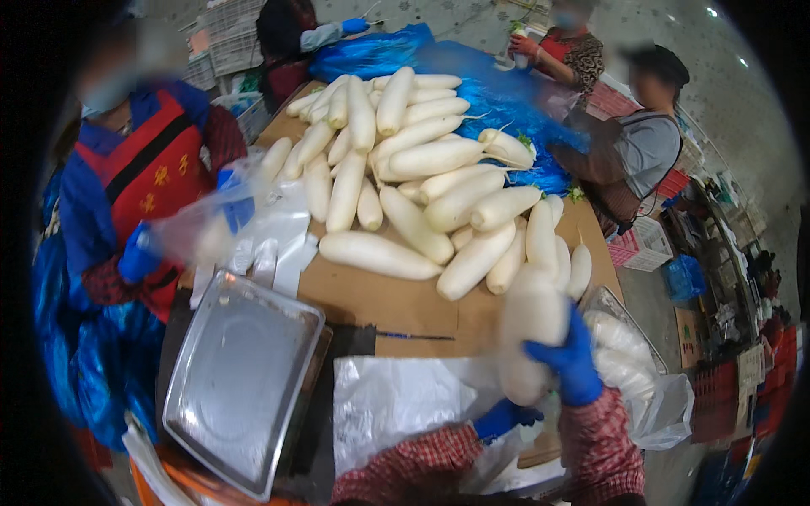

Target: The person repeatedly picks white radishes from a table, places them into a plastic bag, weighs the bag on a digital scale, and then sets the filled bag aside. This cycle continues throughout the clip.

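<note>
My right hand (566, 357), in a blue glove, grips a white radish (535, 316) that is blurred by motion and upright in the view. My left hand (508, 419), also gloved in blue, is just below the radish's lower end, beside clear plastic bags (398, 398) on the near edge of the table; whether it holds a bag's edge is unclear. Beyond my hands a large heap of white radishes (436, 158) lies on the cardboard-covered table (405, 310). A thin dark pen-like tool (414, 336) lies between the bags and the heap.
A metal tray (243, 379) stands at the near left, with plastic bags (272, 234) beyond it. Bagged radishes (623, 354) lie in a tray at the right. Blue plastic sheeting (493, 95) is behind the heap. A co-worker (152, 164) at the left handles a bag; others stand at the far side.
</note>
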A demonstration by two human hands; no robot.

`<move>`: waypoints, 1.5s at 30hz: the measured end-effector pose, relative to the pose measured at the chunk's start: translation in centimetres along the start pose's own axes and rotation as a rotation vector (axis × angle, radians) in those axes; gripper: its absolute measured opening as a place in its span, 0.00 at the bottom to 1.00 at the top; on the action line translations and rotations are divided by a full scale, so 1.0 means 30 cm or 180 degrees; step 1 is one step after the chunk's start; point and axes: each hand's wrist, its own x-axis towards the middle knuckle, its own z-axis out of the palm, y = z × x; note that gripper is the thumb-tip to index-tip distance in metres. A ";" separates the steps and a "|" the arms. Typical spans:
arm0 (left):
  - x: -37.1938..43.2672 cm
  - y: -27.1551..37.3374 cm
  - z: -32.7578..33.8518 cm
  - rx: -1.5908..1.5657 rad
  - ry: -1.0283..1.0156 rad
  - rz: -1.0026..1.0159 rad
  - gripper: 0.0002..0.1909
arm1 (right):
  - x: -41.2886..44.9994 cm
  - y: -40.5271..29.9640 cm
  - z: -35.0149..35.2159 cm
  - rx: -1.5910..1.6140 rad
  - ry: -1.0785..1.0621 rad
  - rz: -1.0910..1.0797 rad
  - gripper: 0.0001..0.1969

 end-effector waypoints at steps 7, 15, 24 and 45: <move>-0.053 0.040 -0.004 0.0373 -0.0333 0.0216 0.14 | 0.259 0.210 0.506 -0.2980 -0.1165 -0.1246 0.34; -0.076 0.035 -0.018 0.0464 -0.0368 0.0334 0.14 | 0.313 0.307 0.462 -0.2282 -0.1025 -0.1483 0.28; -0.058 0.039 0.045 -0.0175 -0.0060 0.0001 0.20 | 0.676 0.120 0.298 -0.2386 -0.0720 -0.2065 0.19; -0.060 0.036 0.038 -0.0017 -0.0089 0.0212 0.16 | 0.700 0.203 0.603 -0.2583 -0.1630 -0.3539 0.19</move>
